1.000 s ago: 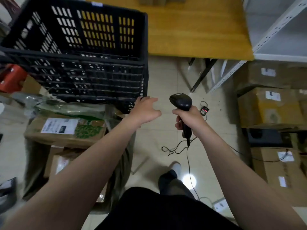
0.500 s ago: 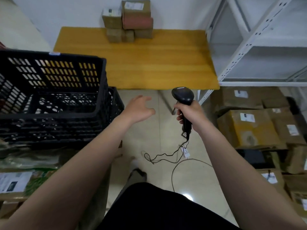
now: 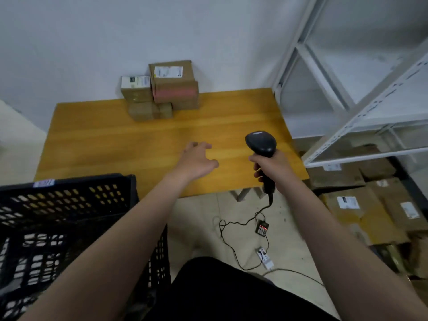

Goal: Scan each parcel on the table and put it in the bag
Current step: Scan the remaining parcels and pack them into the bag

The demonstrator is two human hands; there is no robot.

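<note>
Left grip (image 3: 196, 161) spread and empty over the table (image 3: 104, 140). Parcels (image 3: 162, 89), perhaps five, stacked at its far edge. Right grip (image 3: 273, 165) clasps the scanner (image 3: 260, 142). Stiff cartons, likely light: take the top one by its sides.

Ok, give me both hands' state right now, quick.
Left hand: open, fingers spread above the table, holding nothing.
Right hand: closed around the handle of the barcode scanner.
</note>
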